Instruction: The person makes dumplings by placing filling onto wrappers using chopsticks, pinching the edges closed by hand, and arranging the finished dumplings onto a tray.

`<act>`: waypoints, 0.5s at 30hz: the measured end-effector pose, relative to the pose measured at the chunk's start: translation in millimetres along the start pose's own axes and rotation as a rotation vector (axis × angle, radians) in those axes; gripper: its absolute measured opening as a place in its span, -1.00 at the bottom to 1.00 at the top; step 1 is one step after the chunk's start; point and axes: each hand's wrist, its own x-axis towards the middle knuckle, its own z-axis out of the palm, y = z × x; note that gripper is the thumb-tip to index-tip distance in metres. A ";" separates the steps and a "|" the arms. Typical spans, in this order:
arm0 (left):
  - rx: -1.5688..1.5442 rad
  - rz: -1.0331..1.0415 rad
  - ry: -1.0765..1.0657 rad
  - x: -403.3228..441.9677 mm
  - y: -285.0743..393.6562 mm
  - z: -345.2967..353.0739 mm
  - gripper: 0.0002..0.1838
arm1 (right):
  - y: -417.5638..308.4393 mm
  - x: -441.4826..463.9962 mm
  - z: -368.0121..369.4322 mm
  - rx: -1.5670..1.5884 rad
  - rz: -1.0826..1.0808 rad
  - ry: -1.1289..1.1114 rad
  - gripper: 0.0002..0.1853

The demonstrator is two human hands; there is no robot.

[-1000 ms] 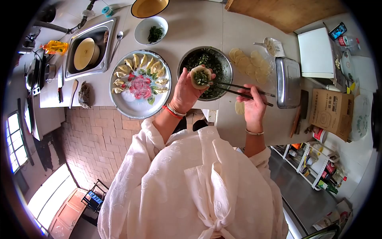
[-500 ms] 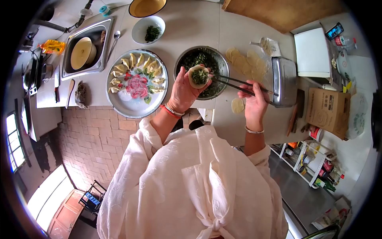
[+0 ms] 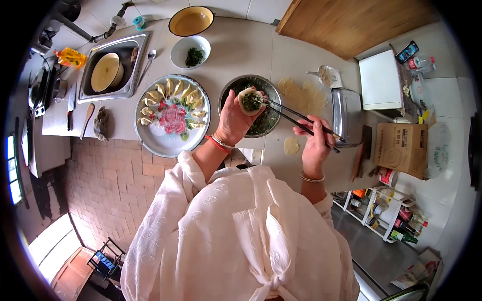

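Observation:
My left hand [image 3: 234, 120] holds a round dough wrapper [image 3: 243, 106] with chopped green filling [image 3: 252, 102] on it, above the near left part of a steel bowl [image 3: 276, 116] of the same filling. Dark chopsticks [image 3: 293, 116] are held in my right hand [image 3: 315, 144], and their tips touch the filling on the wrapper. Left of the bowl, a flowered enamel tray [image 3: 170, 143] carries several folded dumplings [image 3: 169, 86] along its far edge. A single wrapper [image 3: 291, 146] lies on the counter near my right hand. More wrappers [image 3: 301, 95] overlap beyond the bowl's right side.
A white bowl with greens [image 3: 191, 51] and a yellow basin [image 3: 191, 21] stand behind the tray. At left is a sink [image 3: 131, 75] with a bowl inside. A metal box [image 3: 346, 113], a white appliance [image 3: 380, 80] and a cardboard box [image 3: 401, 148] stand at right.
The camera view has shifted, moving the counter objects slightly in the frame. The wrapper stays in my left hand, and the chopsticks now slant more steeply, their tips still at the filling.

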 end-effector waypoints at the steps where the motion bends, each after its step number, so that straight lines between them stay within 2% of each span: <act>1: -0.001 0.004 -0.011 0.6 1.0 2.7 -0.37 | -5.6 0.8 -1.5 0.003 0.000 0.007 -0.72; 9: 0.058 0.017 -0.094 4.3 4.8 15.5 -0.40 | -37.9 -13.7 12.3 -0.211 -0.044 -0.092 -0.73; 15: 0.072 0.008 -0.103 3.4 1.7 19.3 -0.42 | -37.6 -15.1 23.7 -0.212 -0.066 -0.124 -0.73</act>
